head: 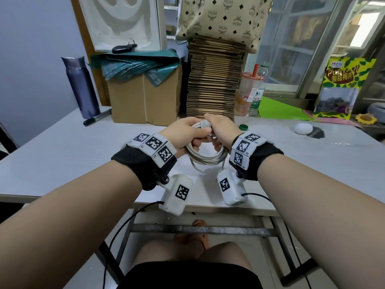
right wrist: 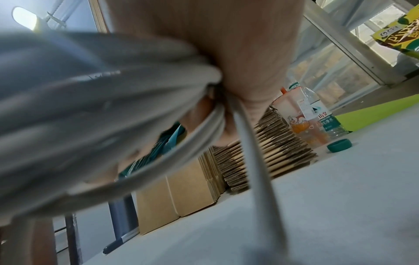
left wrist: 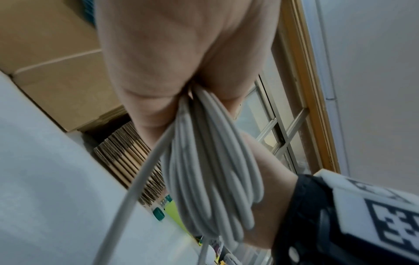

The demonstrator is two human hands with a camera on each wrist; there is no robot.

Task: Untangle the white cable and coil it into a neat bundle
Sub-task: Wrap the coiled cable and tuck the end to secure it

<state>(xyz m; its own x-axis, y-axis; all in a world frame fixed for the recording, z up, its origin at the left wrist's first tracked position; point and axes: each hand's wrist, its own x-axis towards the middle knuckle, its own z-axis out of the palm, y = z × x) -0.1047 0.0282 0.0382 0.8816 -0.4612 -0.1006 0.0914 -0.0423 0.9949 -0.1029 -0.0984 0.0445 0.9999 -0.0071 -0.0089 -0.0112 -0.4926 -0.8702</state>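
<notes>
Both hands clench the white cable (head: pixel 205 157): left hand (head: pixel 187 135) grips the coil's top, right hand (head: pixel 220 130) beside it; loops hang below the grip.

Soft daylight comes from the windows (head: pixel 291 65) at the right and rear, lighting the pale worktop (head: pixel 62 147) evenly in the head view, with only faint shadows under the wrists. That view is sharp in the middle and bows outward at its edges, bending the window frames. The left wrist view is dimmer and smeared with motion blur over the white cable (left wrist: pixel 211 170). In the right wrist view the cable (right wrist: pixel 79 111) fills the left side as a grey, out-of-focus mass; a bright ceiling lamp (right wrist: pixel 25 17) glares at top left.
</notes>
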